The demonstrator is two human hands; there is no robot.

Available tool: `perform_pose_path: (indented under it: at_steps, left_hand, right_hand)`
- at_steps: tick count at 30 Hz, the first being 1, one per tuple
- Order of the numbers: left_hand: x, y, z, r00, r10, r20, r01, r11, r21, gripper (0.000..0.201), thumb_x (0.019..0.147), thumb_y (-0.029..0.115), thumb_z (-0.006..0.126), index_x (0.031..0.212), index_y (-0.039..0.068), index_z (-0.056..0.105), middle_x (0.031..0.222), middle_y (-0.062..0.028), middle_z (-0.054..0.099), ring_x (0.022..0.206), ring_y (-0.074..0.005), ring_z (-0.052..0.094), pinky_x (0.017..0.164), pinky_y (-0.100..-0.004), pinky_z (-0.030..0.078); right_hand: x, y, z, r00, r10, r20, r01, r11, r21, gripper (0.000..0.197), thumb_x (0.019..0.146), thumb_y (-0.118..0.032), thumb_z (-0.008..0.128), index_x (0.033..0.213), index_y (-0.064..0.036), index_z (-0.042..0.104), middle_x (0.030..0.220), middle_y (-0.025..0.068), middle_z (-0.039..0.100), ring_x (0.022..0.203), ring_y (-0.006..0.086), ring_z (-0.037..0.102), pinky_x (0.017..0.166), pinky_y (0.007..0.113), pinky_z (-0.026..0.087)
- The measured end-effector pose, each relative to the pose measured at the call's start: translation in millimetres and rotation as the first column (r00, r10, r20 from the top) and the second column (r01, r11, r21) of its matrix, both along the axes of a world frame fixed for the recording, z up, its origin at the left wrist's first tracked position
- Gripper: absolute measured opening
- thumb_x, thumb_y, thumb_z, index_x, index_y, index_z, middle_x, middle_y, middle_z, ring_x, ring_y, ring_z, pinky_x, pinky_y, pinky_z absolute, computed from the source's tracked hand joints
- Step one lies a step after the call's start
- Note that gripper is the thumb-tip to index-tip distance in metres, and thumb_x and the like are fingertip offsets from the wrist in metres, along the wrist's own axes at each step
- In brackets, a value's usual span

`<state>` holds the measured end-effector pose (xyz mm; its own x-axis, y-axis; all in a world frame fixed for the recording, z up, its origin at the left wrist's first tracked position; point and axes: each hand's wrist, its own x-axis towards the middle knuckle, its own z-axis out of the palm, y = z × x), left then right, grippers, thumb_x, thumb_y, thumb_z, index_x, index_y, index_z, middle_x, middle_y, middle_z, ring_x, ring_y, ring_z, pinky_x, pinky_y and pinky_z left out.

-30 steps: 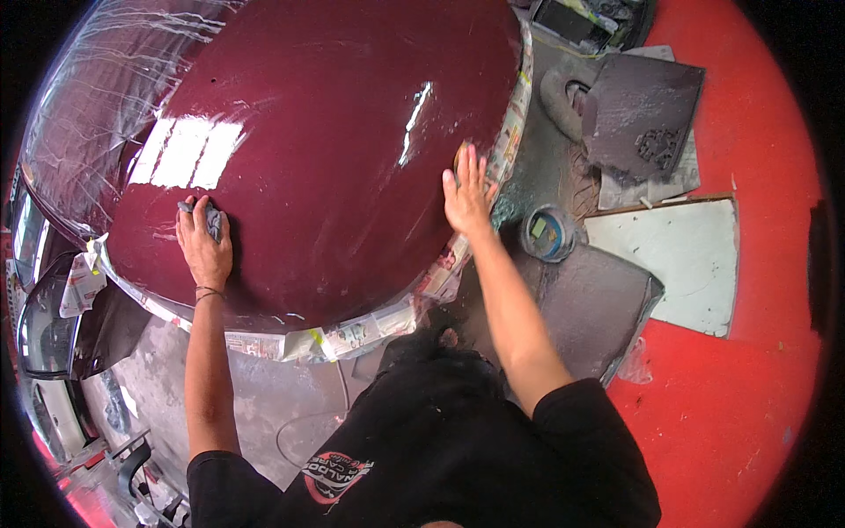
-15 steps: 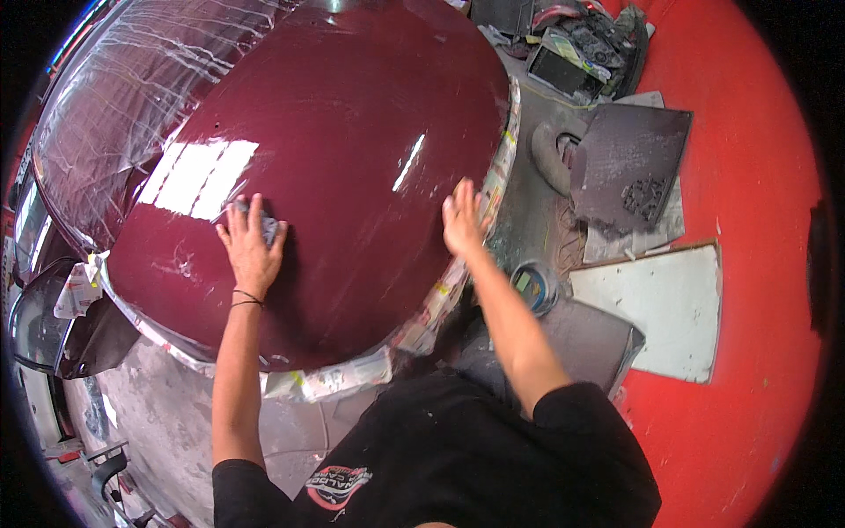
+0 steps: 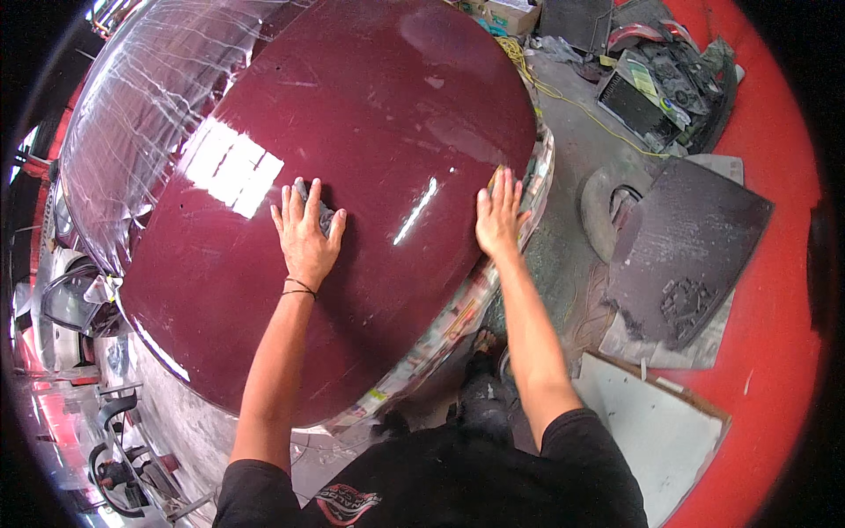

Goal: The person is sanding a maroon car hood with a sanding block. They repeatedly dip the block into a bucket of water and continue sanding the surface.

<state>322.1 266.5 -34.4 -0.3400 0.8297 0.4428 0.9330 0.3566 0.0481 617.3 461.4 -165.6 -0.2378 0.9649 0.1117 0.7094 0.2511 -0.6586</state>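
A large glossy dark-red car hood (image 3: 352, 114) lies before me, its near edge lined with masking paper (image 3: 458, 321). On its surface my left hand (image 3: 308, 238) is pressed flat with spread fingers over a crumpled grey cloth (image 3: 327, 216), which shows between thumb and forefinger. At the right-hand rim of the hood rests my right hand (image 3: 502, 211), fingers stretched out and lying flat. A small yellow-orange piece (image 3: 497, 172) peeks out by its fingertips; most of that piece is hidden under the hand.
Clear plastic sheeting (image 3: 132, 114) covers the car beyond the hood. To the right lie a dark flat panel (image 3: 691, 238), a white board (image 3: 647, 431), a rounded grey part (image 3: 600, 211) and a pile of dark car parts (image 3: 656, 97). A yellow cord (image 3: 572, 101) crosses the floor.
The view has shifted, and the hood and floor items sit differently in it. Both hands have slid forward over the hood, the grey cloth and yellow-orange piece staying with them.
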Motion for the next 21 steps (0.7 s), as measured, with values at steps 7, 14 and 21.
perform_pose_path:
  at_steps: [7, 14, 21]
  left_hand:
    - [20, 19, 3, 0.997, 0.083, 0.003, -0.083, 0.996, -0.019, 0.066, 0.103, 0.039, 0.073, 0.161, 0.014, 0.055, 0.173, -0.0201, 0.043, 0.165, -0.0436, 0.031, 0.134, -0.0657, 0.020]
    - [26, 30, 7, 0.993, 0.082, 0.079, -0.085, 0.996, 0.039, 0.077, 0.099, 0.035, 0.078, 0.165, 0.011, 0.046, 0.170, -0.0189, 0.045, 0.164, -0.0404, 0.034, 0.135, -0.0606, 0.022]
    - [19, 18, 2, 0.974, 0.064, 0.218, -0.098, 0.984, 0.148, 0.081, 0.095, 0.023, 0.084, 0.162, 0.006, 0.043, 0.163, -0.0207, 0.050, 0.160, -0.0402, 0.041, 0.135, -0.0604, 0.025]
  right_hand:
    - [9, -127, 2, 0.945, 0.321, 0.062, -0.322, 0.947, 0.010, 0.078, 0.116, -0.053, 0.040, 0.179, -0.0129, 0.016, 0.187, 0.0100, 0.011, 0.171, 0.0445, 0.004, 0.127, 0.081, -0.001]
    - [5, 135, 33, 0.984, 0.139, 0.110, -0.129, 0.987, -0.098, 0.075, 0.118, -0.057, 0.031, 0.179, -0.0174, 0.014, 0.188, 0.0065, 0.009, 0.172, 0.0381, 0.006, 0.126, 0.084, 0.008]
    - [-35, -34, 41, 0.792, 0.507, 0.339, -0.570, 0.814, 0.114, 0.082, 0.114, -0.053, 0.044, 0.178, -0.0089, 0.019, 0.188, 0.0117, 0.009, 0.171, 0.0445, 0.003, 0.127, 0.082, -0.002]
